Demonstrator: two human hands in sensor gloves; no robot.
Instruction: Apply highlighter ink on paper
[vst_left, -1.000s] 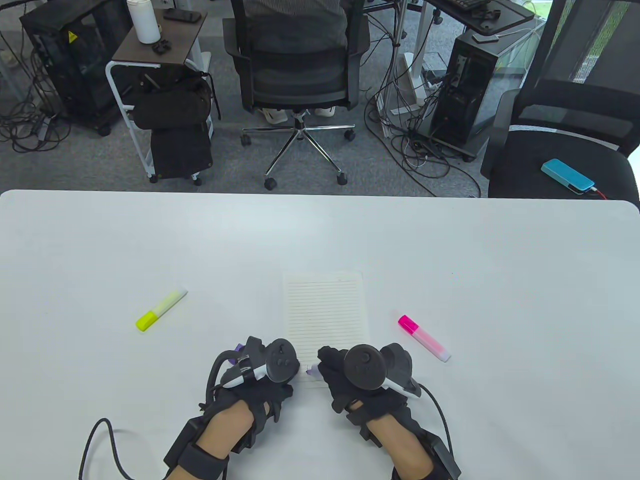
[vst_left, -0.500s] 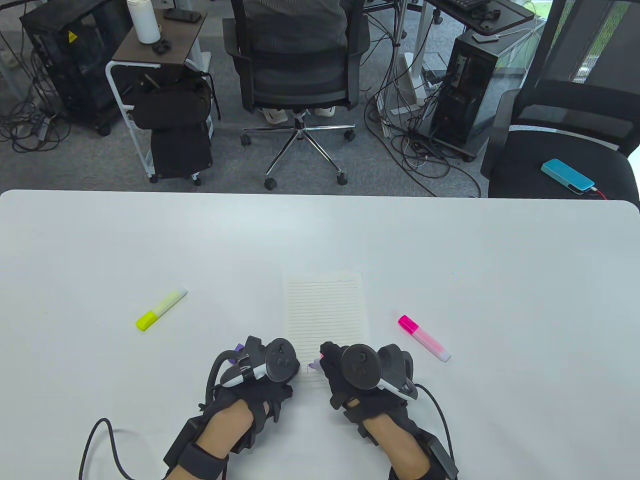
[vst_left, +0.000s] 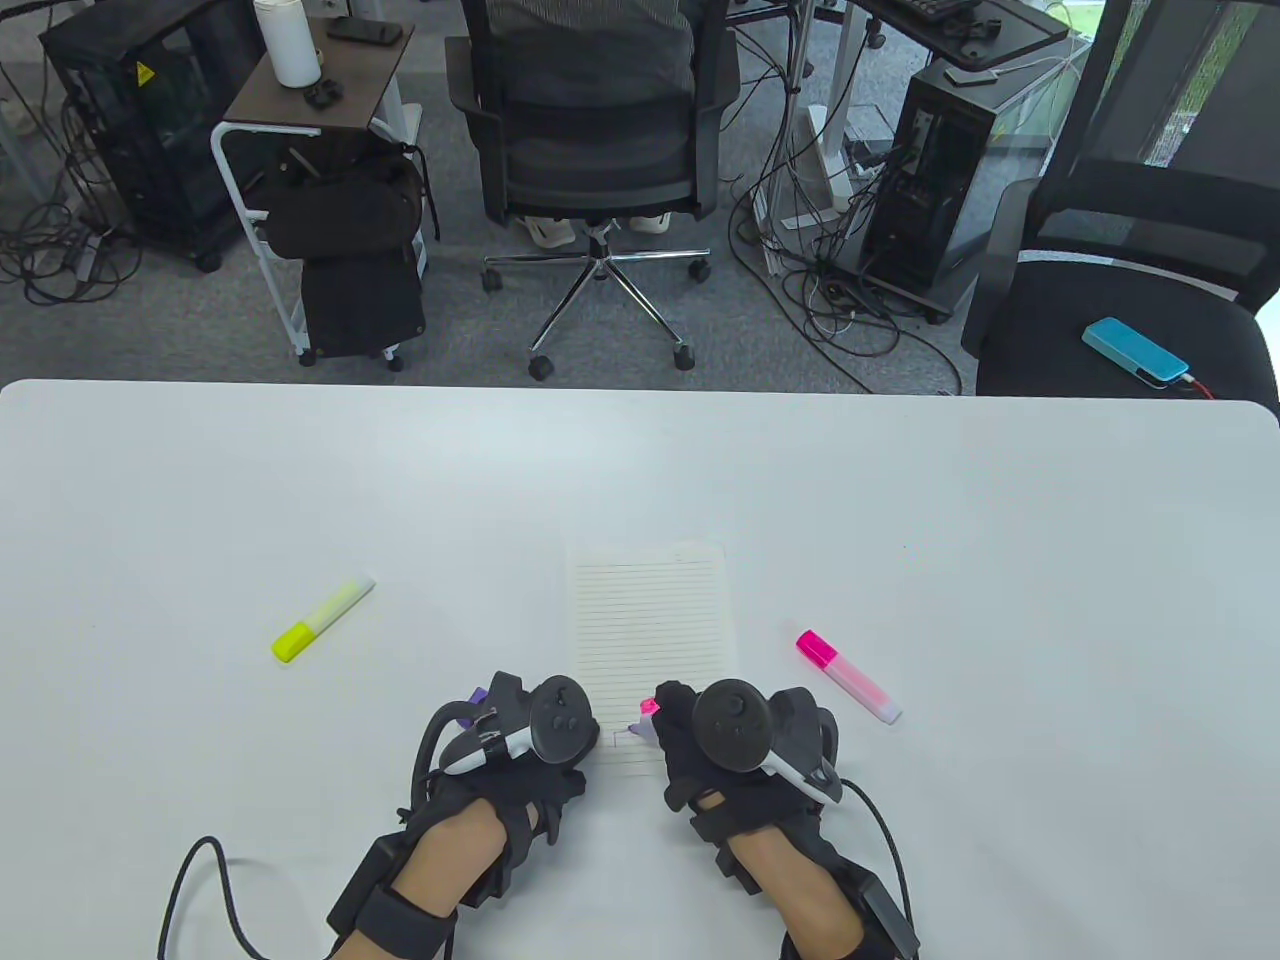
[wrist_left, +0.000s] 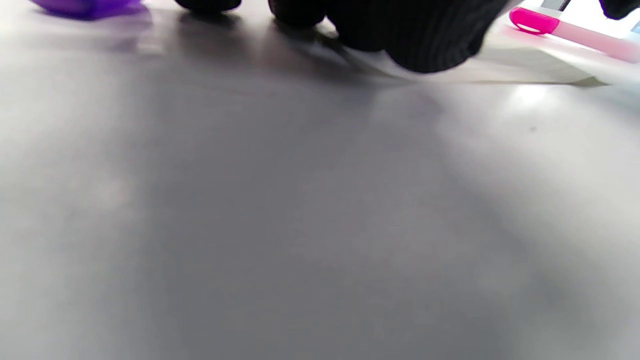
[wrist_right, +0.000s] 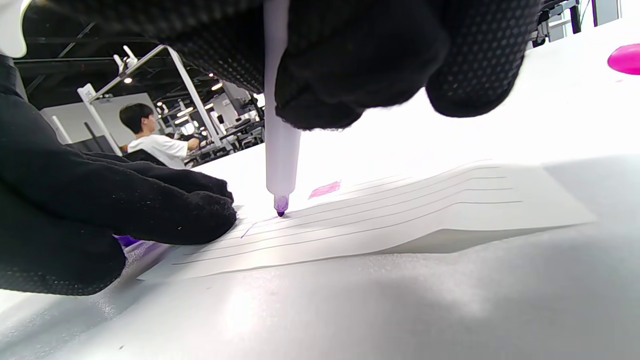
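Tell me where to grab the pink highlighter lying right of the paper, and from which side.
Pinch the pale barrel of the pink highlighter at mid-length, from above, fingers across its long sides. It lies flat on the table, slanted, bright cap end farther from you, with bare table around it. The right hand is nearest, but holds the purple highlighter.

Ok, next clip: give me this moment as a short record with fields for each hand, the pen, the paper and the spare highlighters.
right hand: grips purple highlighter, upright
tip: touching lined paper near its bottom edge
left hand: fingers rest on the paper's near left corner
purple cap: by the left hand
yellow highlighter: capped, left of paper
pink highlighter: capped, right of paper
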